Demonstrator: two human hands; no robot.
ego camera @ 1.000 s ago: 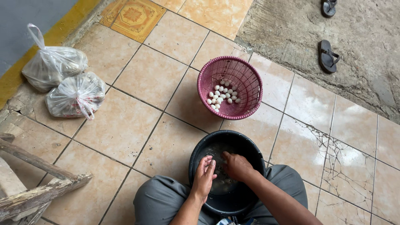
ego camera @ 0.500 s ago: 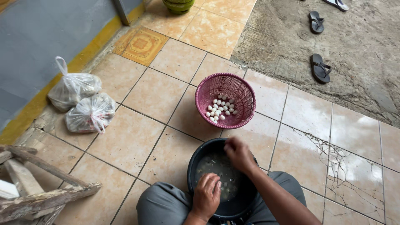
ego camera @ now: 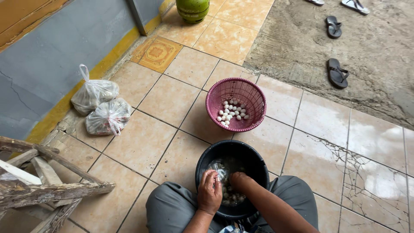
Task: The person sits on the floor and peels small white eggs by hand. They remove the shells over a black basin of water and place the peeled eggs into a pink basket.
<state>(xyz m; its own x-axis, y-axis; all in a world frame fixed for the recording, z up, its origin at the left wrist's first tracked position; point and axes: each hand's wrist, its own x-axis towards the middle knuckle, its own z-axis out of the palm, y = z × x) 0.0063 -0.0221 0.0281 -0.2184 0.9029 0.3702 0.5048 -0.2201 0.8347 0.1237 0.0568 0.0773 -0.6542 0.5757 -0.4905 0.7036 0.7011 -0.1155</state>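
Looking down from the head camera, I am seeing both hands working inside the black bucket (ego camera: 202,166) that is sitting between the knees, close in so neither arm has to stretch. The left hand (ego camera: 210,193) is resting over the near rim with its fingers curled inward, apparently closing on something small and pale; I cannot tell for sure what it is pinching. The right hand (ego camera: 238,180) is dipping just beside it, fingers bunched and plunged among the small pale eggs (ego camera: 228,196) lying in murky water at the bottom, so I cannot tell whether it is gripping one or only feeling about. Just beyond the hands, touching or nearly touching the bucket's far side, the pink basket (ego camera: 254,97) is holding a small heap of clean white eggs (ego camera: 232,113); I judge it is standing there so that a hand can reach it without shifting. Well off to the left of the hands, two tied plastic bags (ego camera: 102,105) are lying against the grey wall (ego camera: 51,64), and nearer on that side some rough wooden slats (ego camera: 41,181) are leaning. Far ahead, dark sandals (ego camera: 336,72) are lying on the bare concrete (ego camera: 379,51), and a green gas cylinder (ego camera: 192,9) is standing on the tiles.
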